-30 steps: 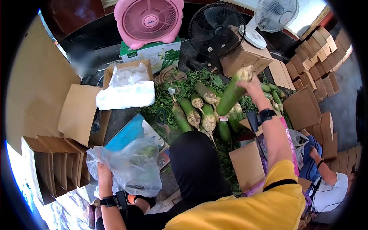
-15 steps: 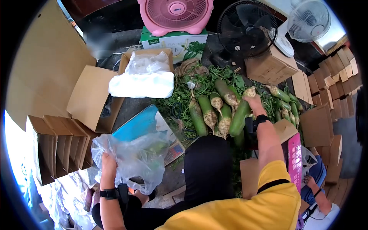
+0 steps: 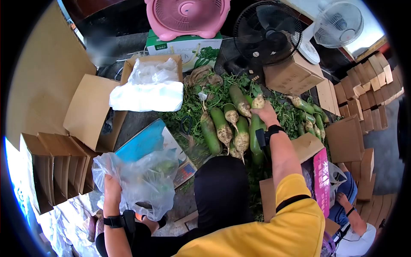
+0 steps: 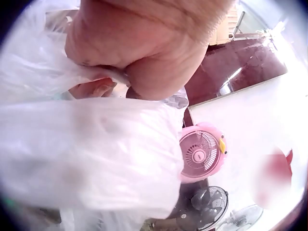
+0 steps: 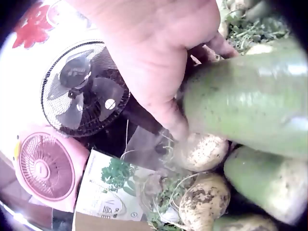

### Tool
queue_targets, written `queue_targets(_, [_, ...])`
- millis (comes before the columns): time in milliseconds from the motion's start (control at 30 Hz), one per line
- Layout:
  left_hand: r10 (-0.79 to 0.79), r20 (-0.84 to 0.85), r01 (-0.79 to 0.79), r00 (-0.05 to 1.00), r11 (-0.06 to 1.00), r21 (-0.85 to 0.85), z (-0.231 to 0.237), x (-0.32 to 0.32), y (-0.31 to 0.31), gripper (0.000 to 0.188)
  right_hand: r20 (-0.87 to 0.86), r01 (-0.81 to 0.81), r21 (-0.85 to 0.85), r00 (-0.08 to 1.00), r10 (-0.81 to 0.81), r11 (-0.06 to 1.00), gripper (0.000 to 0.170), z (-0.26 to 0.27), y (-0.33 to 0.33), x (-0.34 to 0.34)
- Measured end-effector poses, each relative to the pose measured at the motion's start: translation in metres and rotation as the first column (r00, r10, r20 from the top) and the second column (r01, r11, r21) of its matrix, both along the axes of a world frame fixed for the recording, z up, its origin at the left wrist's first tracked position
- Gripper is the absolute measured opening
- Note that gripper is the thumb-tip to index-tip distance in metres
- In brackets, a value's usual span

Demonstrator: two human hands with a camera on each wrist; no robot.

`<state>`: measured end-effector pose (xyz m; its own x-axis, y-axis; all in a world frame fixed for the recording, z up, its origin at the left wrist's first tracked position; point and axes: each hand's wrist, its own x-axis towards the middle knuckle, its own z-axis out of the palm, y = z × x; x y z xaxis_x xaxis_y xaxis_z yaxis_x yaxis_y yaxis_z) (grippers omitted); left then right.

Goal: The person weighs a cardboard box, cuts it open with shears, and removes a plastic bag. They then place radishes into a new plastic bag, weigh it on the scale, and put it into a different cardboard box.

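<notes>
My right hand [image 3: 266,114] grips a large green radish [image 3: 257,135] near its pale, root-marked end. In the right wrist view, the thumb lies along the near side of the radish [image 5: 240,98] and the fingers go behind it. More green radishes [image 3: 209,132] with soil-stained white ends lie side by side just left of this hand. My left hand [image 3: 112,188] holds a clear plastic bag [image 3: 147,184] by its upper edge. Greenish patches show through the film. In the left wrist view, the thumb and fingers pinch the bag [image 4: 86,154], which hides much below.
Leafy greens [image 3: 192,115] lie under the radishes. A blue-and-white board [image 3: 145,139] sits behind the bag. White bags fill a carton [image 3: 175,64] at the back, near a pink fan [image 3: 188,17] and a black fan [image 3: 267,32]. Cartons [image 3: 87,111] stand left; another person [image 3: 357,225] sits right.
My right hand has lowered the held radish from above the pile down among the others, its pale end still upward. The left hand keeps holding the bag. The head view has shifted.
</notes>
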<state>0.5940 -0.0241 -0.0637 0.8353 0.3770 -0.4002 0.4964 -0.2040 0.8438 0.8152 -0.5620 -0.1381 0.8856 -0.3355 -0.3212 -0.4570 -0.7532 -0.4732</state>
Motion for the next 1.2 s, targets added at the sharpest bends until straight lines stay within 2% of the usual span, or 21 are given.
queue_targets(100, [-0.022, 0.011, 0.022, 1.000, 1.000, 0.010, 0.004, 0.001, 0.002, 0.053, 0.098, 0.113, 0.037, 0.988, -0.116, 0.993, 0.094, -0.023, 0.000, -0.008])
queue_targets(133, [-0.014, 0.009, 0.014, 1.000, 1.000, 0.012, 0.005, -0.001, 0.003, 0.056, 0.066, 0.098, 0.136, 0.992, -0.107, 0.986, 0.098, -0.029, -0.005, -0.009])
queue_targets(267, [-0.007, -0.058, 0.010, 0.998, 0.999, 0.046, 0.015, -0.006, 0.006, 0.060, -0.074, 0.071, 0.087, 0.995, -0.064, 0.994, 0.101, -0.016, -0.004, -0.010])
queue_targets(300, [0.003, -0.077, 0.001, 0.997, 0.999, 0.048, 0.018, -0.005, 0.004, 0.060, -0.086, 0.124, 0.096, 0.989, -0.116, 0.988, 0.091, -0.010, -0.001, -0.009])
queue_targets(367, [0.029, -0.100, -0.024, 0.995, 0.998, 0.052, 0.020, 0.001, -0.001, 0.060, 0.106, 0.193, -0.032, 0.976, -0.188, 0.981, 0.075, -0.014, -0.007, -0.015])
queue_targets(433, [0.009, -0.134, 0.002, 0.991, 0.997, 0.075, 0.022, -0.008, 0.004, 0.060, 0.238, 0.135, -0.262, 0.969, -0.071, 0.956, 0.055, -0.038, -0.026, -0.008])
queue_targets(500, [-0.003, -0.200, 0.027, 0.980, 0.993, 0.119, 0.027, -0.005, 0.005, 0.060, 0.388, -0.091, -0.122, 0.912, 0.132, 0.988, 0.040, -0.022, -0.011, 0.002])
queue_targets(533, [-0.021, -0.067, 0.024, 0.998, 0.999, 0.044, 0.026, -0.008, 0.005, 0.060, 0.383, -0.179, 0.084, 0.914, 0.134, 0.980, 0.035, -0.003, 0.015, 0.010])
queue_targets(567, [-0.038, 0.071, 0.041, 0.997, 0.999, -0.032, 0.026, -0.012, 0.005, 0.060, 0.370, -0.248, 0.280, 0.919, 0.134, 0.928, 0.030, 0.023, 0.042, 0.015])
queue_targets(633, [-0.023, 0.048, 0.025, 0.999, 0.999, -0.040, 0.028, -0.012, 0.005, 0.060, 0.242, -0.529, 0.388, 0.849, 0.470, 0.755, 0.025, 0.119, 0.141, -0.007])
queue_targets(767, [-0.076, -0.014, 0.076, 0.997, 0.997, -0.025, 0.035, -0.012, 0.004, 0.061, 0.284, -0.829, 0.547, 0.315, 0.906, 0.117, 0.018, 0.194, 0.286, -0.073])
queue_targets(833, [-0.078, -0.048, 0.077, 0.996, 0.997, -0.023, 0.055, -0.011, -0.002, 0.059, 0.381, -0.915, 0.365, -0.023, 0.924, -0.174, 0.023, 0.193, 0.342, -0.114])
queue_targets(867, [-0.093, -0.050, 0.097, 0.994, 0.993, 0.074, 0.063, -0.010, -0.006, 0.057, 0.535, -0.886, 0.321, -0.123, 0.836, -0.335, 0.025, 0.162, 0.363, -0.133])
queue_targets(900, [-0.109, -0.055, 0.117, 0.992, 0.979, 0.169, 0.066, -0.012, -0.006, 0.055, 0.514, -0.849, 0.342, -0.190, 0.836, -0.403, 0.029, 0.152, 0.383, -0.151])
queue_targets(933, [-0.188, 0.158, 0.120, 0.969, 0.923, 0.365, 0.029, -0.019, 0.007, 0.053, 0.458, -0.872, 0.263, -0.263, 0.849, -0.412, 0.028, 0.137, 0.399, -0.166])
queue_targets(967, [-0.179, 0.159, 0.111, 0.971, 0.925, 0.364, 0.033, -0.023, 0.009, 0.053, 0.457, -0.869, 0.262, -0.271, 0.847, -0.420, 0.028, 0.111, 0.402, -0.168])
queue_targets(1033, [-0.219, 0.042, 0.187, 0.975, 0.905, 0.383, 0.045, -0.029, 0.014, 0.053, 0.253, -0.964, 0.069, -0.230, 0.940, -0.255, 0.025, 0.078, 0.404, -0.167])
queue_targets(1067, [-0.291, 0.007, 0.222, 0.957, 0.747, 0.626, 0.041, -0.034, 0.016, 0.047, 0.052, -0.980, 0.082, -0.180, 0.982, -0.184, 0.020, 0.075, 0.398, -0.159])
queue_targets(1100, [-0.286, 0.009, 0.219, 0.958, 0.751, 0.623, 0.039, -0.039, 0.018, 0.047, -0.154, -0.991, 0.079, -0.121, 0.981, -0.110, 0.017, 0.081, 0.388, -0.147])
queue_targets(1167, [-0.300, -0.532, 0.591, 0.792, 0.594, 0.545, 0.035, -0.046, 0.022, 0.038, -0.323, -0.990, -0.106, -0.057, 0.945, -0.095, 0.020, 0.040, 0.359, -0.118])
queue_targets(1200, [-0.306, -0.528, 0.592, 0.792, 0.598, 0.541, 0.031, -0.052, 0.021, 0.038, -0.401, -0.980, -0.184, 0.007, 0.916, -0.073, 0.020, 0.034, 0.345, -0.105])
